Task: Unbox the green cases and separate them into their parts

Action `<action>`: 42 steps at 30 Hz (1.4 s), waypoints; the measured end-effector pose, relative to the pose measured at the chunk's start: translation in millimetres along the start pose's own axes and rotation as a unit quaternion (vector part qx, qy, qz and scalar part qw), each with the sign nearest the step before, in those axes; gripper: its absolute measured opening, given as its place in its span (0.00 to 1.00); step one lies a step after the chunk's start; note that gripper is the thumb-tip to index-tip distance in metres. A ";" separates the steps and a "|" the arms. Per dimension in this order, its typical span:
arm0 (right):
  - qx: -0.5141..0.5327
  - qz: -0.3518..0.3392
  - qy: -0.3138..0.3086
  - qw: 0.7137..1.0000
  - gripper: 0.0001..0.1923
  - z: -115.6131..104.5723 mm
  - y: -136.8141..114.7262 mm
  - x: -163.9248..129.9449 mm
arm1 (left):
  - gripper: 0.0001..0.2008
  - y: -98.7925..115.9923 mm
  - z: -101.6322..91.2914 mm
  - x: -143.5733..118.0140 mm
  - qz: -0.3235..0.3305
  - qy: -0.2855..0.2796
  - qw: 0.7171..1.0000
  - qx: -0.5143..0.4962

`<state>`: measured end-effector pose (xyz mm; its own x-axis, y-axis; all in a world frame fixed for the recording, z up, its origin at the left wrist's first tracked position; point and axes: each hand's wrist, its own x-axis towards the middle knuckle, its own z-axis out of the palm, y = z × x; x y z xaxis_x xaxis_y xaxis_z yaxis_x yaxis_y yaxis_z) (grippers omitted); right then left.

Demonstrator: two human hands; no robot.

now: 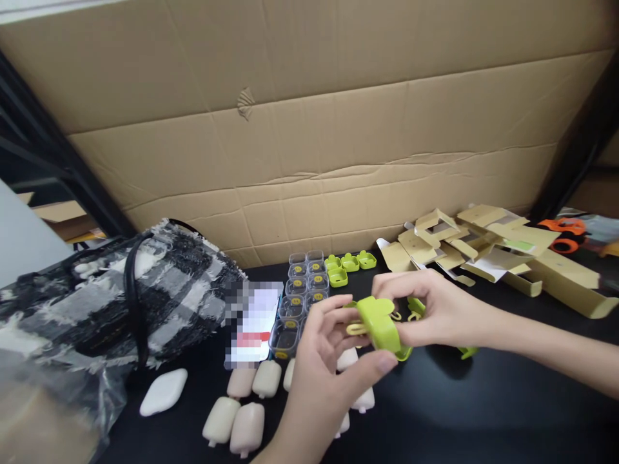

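Observation:
A lime-green plastic piece with a scalloped, leaf-like edge (378, 314) is held up above the black table, between both hands. My left hand (325, 370) grips it from the left, thumb low in front and fingers behind. My right hand (438, 312) pinches its right side. A pale yellow loop (356, 329) sticks out by my left fingers. Behind and below my right hand, more green pieces partly show; how many is hidden. Under my left hand lie several rounded cream and pink cases (267, 378), some of them covered by the hand.
Clear plastic cups with yellow stickers (293, 307) stand in two columns beside a lit phone (256, 322). Several green trays (350, 262) sit at the back. Flattened cardboard boxes (522, 254) pile up right; a checkered bag (169, 290) and a white rounded object (164, 392) are left.

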<state>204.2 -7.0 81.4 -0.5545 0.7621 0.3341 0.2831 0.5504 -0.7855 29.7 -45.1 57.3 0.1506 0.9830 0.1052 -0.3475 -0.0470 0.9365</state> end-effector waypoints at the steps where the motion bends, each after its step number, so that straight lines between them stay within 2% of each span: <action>1: 0.001 0.001 0.000 1.000 0.04 1.9 -0.1 -0.6 | 0.26 0.3 1.1 -1.0 -0.003 -0.014 1.000 0.004; 2: 0.000 0.003 0.000 1.000 0.06 3.1 -0.5 -0.9 | 0.28 0.8 1.9 -1.6 -0.010 -0.028 0.999 0.012; 5: -0.041 -0.010 0.013 0.999 0.07 -3.9 -1.9 -0.6 | 0.20 2.7 3.0 -1.6 -0.026 -0.052 0.998 0.033; 8: -0.172 -0.027 0.018 0.984 0.06 -27.4 1.9 0.5 | 0.18 3.7 2.6 0.9 -0.001 -0.014 0.999 0.034; 10: -0.320 -0.044 -0.006 0.946 0.04 -45.1 10.8 0.2 | 0.17 3.2 1.6 3.3 0.016 0.012 0.999 0.033; 12: -0.450 -0.059 -0.063 0.889 0.04 -58.2 23.1 -1.0 | 0.16 2.1 0.2 5.8 0.024 0.018 0.999 0.033; 13: -0.485 -0.060 -0.100 0.867 0.06 -62.1 29.0 -1.9 | 0.16 1.4 -0.7 6.8 0.025 0.017 0.999 0.037; 15: -0.499 -0.039 -0.170 0.849 0.09 -64.7 36.6 -3.7 | 0.16 0.0 -2.7 8.5 0.024 0.010 0.999 0.047; 17: -0.475 -0.018 -0.193 0.858 0.11 -61.4 35.4 -5.1 | 0.16 -1.4 -4.4 9.5 0.020 0.002 0.998 0.052; 18: -0.453 -0.015 -0.183 0.872 0.12 -57.9 31.4 -5.7 | 0.16 -2.3 -5.2 9.7 0.017 -0.004 0.999 0.050; 20: -0.369 -0.013 -0.136 0.919 0.16 -47.9 18.7 -6.3 | 0.18 -4.6 -6.1 9.9 0.013 -0.021 0.999 0.040; 22: -0.250 -0.006 -0.098 0.963 0.26 -35.9 5.1 -6.3 | 0.19 -7.8 -6.4 10.0 0.008 -0.042 0.999 0.032; 23: -0.196 -0.007 -0.089 0.976 0.29 -30.2 -0.1 -5.7 | 0.20 -9.5 -6.4 10.1 0.003 -0.052 0.998 0.028; 24: -0.158 -0.013 -0.087 0.984 0.27 -25.5 -3.2 -4.4 | 0.20 -11.1 -6.2 10.2 -0.002 -0.057 0.998 0.024; 27: -0.132 -0.050 -0.061 0.988 0.14 -21.7 3.4 5.6 | 0.26 -13.7 -5.6 11.2 0.007 -0.020 1.000 0.010; 29: -0.160 -0.046 -0.022 0.986 0.13 -28.3 21.0 17.4 | 0.27 -12.7 -5.8 12.2 0.039 0.037 0.998 0.015; 31: -0.212 -0.012 -0.008 0.977 0.14 -38.2 44.7 30.7 | 0.22 -10.1 -6.7 13.1 0.080 0.075 0.994 0.026; 33: -0.262 0.010 -0.034 0.964 0.13 -46.5 68.4 42.1 | 0.16 -7.3 -7.6 13.4 0.116 0.085 0.989 0.022; 36: -0.290 0.015 -0.064 0.955 0.09 -50.5 92.5 51.6 | 0.16 -4.9 -7.7 12.2 0.151 0.084 0.985 0.003; 42: -0.317 0.028 -0.090 0.944 0.06 -40.7 101.4 56.1 | 0.16 -2.9 -6.4 9.2 0.156 0.082 0.984 0.010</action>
<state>233.6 105.5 41.7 -0.6328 0.7573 0.1617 0.6956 0.6476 -0.3111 26.1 -34.8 53.4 -0.1131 0.9359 0.3336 -0.3354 -0.3520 0.8739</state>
